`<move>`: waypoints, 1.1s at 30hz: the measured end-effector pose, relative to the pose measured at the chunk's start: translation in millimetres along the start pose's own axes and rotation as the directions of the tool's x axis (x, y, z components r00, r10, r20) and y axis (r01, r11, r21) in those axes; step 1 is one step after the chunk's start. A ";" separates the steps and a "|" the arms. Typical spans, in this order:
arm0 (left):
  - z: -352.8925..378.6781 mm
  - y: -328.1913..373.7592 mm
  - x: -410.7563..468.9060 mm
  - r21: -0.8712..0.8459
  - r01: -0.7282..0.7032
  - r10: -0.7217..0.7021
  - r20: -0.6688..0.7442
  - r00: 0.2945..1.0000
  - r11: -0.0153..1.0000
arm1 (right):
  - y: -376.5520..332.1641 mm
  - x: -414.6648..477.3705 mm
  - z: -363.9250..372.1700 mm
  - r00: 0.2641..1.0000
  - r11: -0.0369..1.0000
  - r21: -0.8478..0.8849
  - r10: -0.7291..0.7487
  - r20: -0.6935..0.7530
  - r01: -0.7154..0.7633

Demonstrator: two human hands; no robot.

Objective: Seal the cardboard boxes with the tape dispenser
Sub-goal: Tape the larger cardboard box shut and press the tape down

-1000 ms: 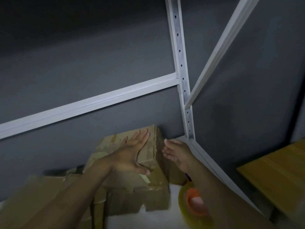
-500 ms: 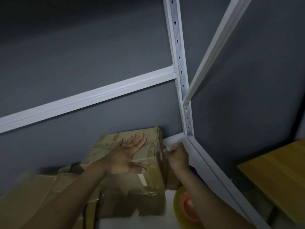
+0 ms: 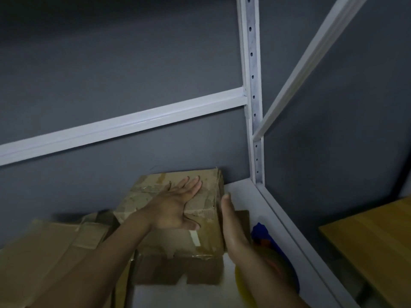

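A person steadies a worn cardboard box [image 3: 155,185] on a white metal shelf [image 3: 242,192] set against a dark grey wall [image 3: 111,74]. The left hand [image 3: 175,210] lies palm down on the box's taped top, its fingers straight and slightly spread and the thumb stretched out toward the near edge. The right hand [image 3: 231,223] stands on edge against the box's right side, fingers straight and held together, gripping nothing. The box sits toward the back right corner of the shelf, resting on more cardboard [image 3: 178,272] beneath it, with strips of old tape peeling across its flaps. The tape dispenser [image 3: 261,230] lies on the shelf just to the right of the box, touched by neither hand; its blue handle shows beside the right wrist, and its yellowish roll is partly hidden behind the right forearm. A second, flatter box [image 3: 44,252] lies to the left, blurred at the lower edge of the view. The rack's perforated white post [image 3: 252,85] rises behind the shelf corner, and a wooden tabletop [image 3: 373,241] stands to the right, apart from the shelf.
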State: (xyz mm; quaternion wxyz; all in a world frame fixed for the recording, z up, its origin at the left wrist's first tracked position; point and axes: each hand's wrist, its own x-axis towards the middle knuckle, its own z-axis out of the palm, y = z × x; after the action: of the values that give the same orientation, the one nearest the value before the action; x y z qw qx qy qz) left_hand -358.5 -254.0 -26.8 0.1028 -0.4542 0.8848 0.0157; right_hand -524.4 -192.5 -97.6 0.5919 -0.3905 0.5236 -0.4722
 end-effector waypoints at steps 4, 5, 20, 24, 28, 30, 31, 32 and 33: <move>1.5 -6.3 -4.5 -0.058 -0.053 0.053 -0.005 0.999 0.997 | -20.8 -9.6 7.4 0.946 0.916 -0.238 -0.317 0.067 0.323; 0.8 -13.6 -8.6 -0.076 -0.068 0.069 0.002 0.998 0.995 | -20.6 -11.0 3.9 0.943 0.897 -0.295 -0.327 0.054 0.328; 11.0 -76.7 -65.7 -0.126 0.136 -0.153 -0.132 0.979 0.983 | -44.8 -2.7 -7.0 0.797 0.504 -0.837 -0.585 -0.151 0.212; -4.5 -69.3 -77.0 -0.278 0.015 -0.090 -0.260 0.961 0.961 | -55.5 11.4 -18.6 0.733 0.546 -0.814 -0.634 -0.247 0.199; 0.4 -89.2 -63.3 -0.383 0.099 -0.240 -0.338 0.910 0.918 | -54.9 -3.3 -4.0 0.728 0.485 -0.866 -0.635 -0.257 0.117; 10.2 -85.1 -57.2 -0.529 0.067 -0.243 -0.272 0.931 0.846 | -45.2 -20.0 10.1 0.733 0.500 -0.863 -0.615 -0.291 0.076; 15.4 -81.3 -55.5 -0.602 0.044 -0.252 -0.266 0.930 0.797 | -40.8 -28.8 18.5 0.768 0.528 -0.846 -0.572 -0.288 0.076; 20.3 -78.0 -55.3 -0.652 0.027 -0.276 -0.282 0.919 0.757 | -36.7 -35.0 25.6 0.817 0.563 -0.822 -0.511 -0.267 0.083; 24.1 -75.2 -57.5 -0.693 0.021 -0.316 -0.301 0.900 0.721 | -33.7 -40.6 32.9 0.862 0.592 -0.801 -0.449 -0.238 0.087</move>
State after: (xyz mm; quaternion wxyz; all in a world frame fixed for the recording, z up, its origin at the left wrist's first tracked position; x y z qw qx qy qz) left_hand -261.2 -249.1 -34.2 -0.2500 -0.5338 0.7737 0.2325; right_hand -497.2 -162.6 -50.4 0.1626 -0.5699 0.7198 -0.3615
